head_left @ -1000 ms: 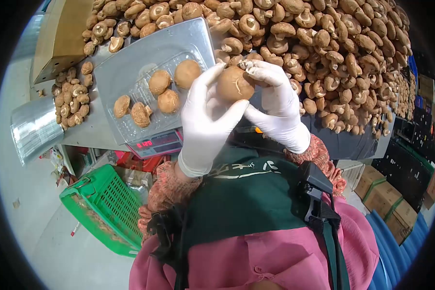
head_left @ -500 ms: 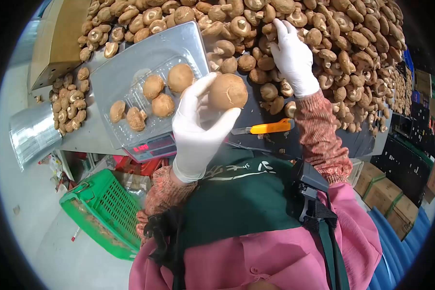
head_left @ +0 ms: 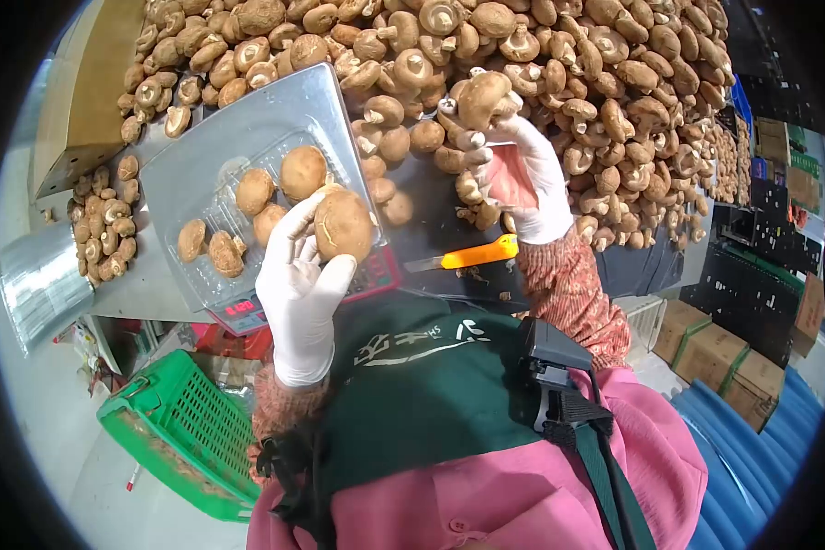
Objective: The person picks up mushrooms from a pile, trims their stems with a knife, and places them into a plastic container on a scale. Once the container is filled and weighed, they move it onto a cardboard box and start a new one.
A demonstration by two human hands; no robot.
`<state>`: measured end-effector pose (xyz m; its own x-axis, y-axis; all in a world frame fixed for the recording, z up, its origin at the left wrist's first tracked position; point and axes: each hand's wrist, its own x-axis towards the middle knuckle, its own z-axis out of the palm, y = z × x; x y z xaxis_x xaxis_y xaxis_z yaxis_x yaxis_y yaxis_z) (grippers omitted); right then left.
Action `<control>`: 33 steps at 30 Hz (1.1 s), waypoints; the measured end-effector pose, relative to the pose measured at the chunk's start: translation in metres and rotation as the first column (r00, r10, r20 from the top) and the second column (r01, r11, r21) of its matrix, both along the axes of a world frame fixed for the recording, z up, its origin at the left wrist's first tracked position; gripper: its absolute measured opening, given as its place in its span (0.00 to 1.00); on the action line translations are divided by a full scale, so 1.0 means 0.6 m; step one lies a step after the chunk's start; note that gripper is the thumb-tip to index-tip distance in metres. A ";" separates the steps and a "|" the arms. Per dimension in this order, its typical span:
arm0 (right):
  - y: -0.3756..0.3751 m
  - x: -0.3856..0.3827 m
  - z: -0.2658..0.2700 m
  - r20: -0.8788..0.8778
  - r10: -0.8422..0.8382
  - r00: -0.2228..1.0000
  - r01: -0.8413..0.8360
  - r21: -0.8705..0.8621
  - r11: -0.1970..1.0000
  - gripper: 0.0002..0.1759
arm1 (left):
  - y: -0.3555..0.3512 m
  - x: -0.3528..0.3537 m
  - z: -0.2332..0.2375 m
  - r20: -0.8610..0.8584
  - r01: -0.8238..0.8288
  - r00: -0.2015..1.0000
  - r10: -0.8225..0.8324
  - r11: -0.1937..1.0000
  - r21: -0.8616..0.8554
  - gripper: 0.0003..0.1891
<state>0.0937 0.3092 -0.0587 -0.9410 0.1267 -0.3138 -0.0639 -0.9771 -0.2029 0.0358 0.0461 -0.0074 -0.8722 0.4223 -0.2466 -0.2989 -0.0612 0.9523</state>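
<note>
— What does the left hand (head_left: 301,280) hold?
— Its fingers are closed around a big mushroom (head_left: 342,225), just over the clear tray (head_left: 218,209) on the scale (head_left: 206,147).
— And the right hand (head_left: 515,174)?
— It grips a second mushroom (head_left: 481,96) at the edge of the pile (head_left: 614,64). An orange knife (head_left: 478,252) lies near, below it.

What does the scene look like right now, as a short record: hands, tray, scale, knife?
left hand: gloved, holds big mushroom at the near edge of the tray
right hand: gloved, holds other mushroom at the pile
tray: clear plastic, on the scale, five mushrooms inside
scale: grey platter, red readout lit, digits unreadable
knife: orange handle, lies on the dark table between the hands
basket: green, lower left
</note>
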 end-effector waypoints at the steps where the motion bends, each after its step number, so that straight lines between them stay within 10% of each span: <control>1: -0.009 -0.001 0.011 -0.013 -0.009 1.000 0.008 -0.034 0.999 0.18 | -0.001 0.001 -0.001 0.001 -0.001 1.000 0.001 1.000 0.014 0.30; 6: -0.054 -0.002 0.035 0.068 -0.160 0.985 0.154 0.085 0.984 0.20 | -0.003 0.003 0.004 0.026 0.010 1.000 -0.010 1.000 0.009 0.31; 12: -0.051 0.006 0.024 -0.006 0.115 0.993 -0.113 -0.213 0.970 0.20 | -0.011 0.008 0.001 0.068 0.006 0.998 -0.007 1.000 0.018 0.33; 23: -0.080 0.019 0.019 -0.088 0.067 0.994 -0.105 -0.557 0.824 0.31 | -0.029 0.012 -0.002 0.030 -0.014 0.999 0.015 1.000 -0.020 0.32; 29: -0.083 0.028 0.003 -0.103 0.044 0.994 -0.092 -0.525 0.846 0.28 | -0.106 -0.010 -0.032 -0.522 -0.353 0.836 0.171 0.895 -0.272 0.33; 33: -0.092 0.031 -0.013 -0.154 0.043 0.987 -0.123 -0.560 0.819 0.26 | -0.150 -0.031 -0.051 -0.788 -0.521 0.583 -0.198 0.653 -0.550 0.29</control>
<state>0.1126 0.2542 -0.0666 -0.9765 -0.1162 -0.1817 0.0365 -0.9194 0.3916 0.0171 -0.0437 -0.0383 -0.8826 0.2676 0.3865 0.4507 0.7158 0.5335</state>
